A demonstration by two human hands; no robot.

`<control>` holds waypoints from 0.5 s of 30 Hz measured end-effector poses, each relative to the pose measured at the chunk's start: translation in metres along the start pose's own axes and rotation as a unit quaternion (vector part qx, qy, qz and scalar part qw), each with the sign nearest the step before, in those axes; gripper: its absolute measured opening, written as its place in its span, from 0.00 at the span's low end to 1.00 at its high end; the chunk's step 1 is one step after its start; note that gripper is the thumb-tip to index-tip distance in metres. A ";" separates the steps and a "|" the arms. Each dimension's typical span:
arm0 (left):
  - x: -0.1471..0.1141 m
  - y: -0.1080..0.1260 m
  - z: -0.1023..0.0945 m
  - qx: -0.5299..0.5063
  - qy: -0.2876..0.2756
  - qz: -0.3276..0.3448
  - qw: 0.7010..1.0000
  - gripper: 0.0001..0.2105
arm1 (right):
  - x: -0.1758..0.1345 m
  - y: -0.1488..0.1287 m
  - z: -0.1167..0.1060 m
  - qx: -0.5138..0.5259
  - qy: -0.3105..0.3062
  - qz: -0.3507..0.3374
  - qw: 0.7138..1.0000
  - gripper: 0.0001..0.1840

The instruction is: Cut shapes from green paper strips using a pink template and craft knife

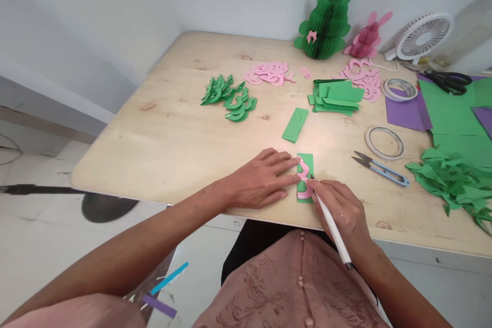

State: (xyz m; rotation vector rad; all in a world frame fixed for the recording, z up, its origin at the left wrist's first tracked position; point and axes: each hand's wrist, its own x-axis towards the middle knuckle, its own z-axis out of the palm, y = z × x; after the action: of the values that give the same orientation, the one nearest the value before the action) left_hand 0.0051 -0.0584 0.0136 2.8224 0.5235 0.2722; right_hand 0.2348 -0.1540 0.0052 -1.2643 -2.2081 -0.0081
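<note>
My right hand [342, 207] grips a white pen [333, 226], its dark tip down at the edge of a pink paper cutout [303, 169]. That wavy cutout lies on a small green paper rectangle [306, 158] near the table's front edge. My left hand [265, 178] rests flat with fingers spread, its fingertips pressing on the cutout's left side. Just beyond lies another green paper piece [295, 125] with curved lines drawn on it.
Beyond my hands lie green cutouts [240, 105], pink cutouts [269, 73] and stacked green strips [336, 96]. To the right are snips [381, 168], tape rolls [385, 156], green scraps [453, 182] and black scissors [448, 82]. A green paper rabbit [326, 25], a pink one [367, 38] and a fan [425, 38] stand behind.
</note>
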 end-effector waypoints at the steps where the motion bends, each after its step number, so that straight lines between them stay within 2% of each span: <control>1: 0.000 0.000 0.000 0.000 0.003 0.002 1.000 0.18 | 0.000 0.000 0.000 0.003 -0.002 0.004 1.000 0.20; 15: -0.003 -0.004 0.005 0.016 -0.005 0.011 1.000 0.19 | 0.003 -0.003 -0.001 -0.013 0.008 -0.004 1.000 0.19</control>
State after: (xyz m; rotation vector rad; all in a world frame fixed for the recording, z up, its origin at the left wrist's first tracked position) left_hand 0.0021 -0.0569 0.0071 2.8606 0.5004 0.2562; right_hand 0.2322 -0.1537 0.0079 -1.2656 -2.2063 -0.0494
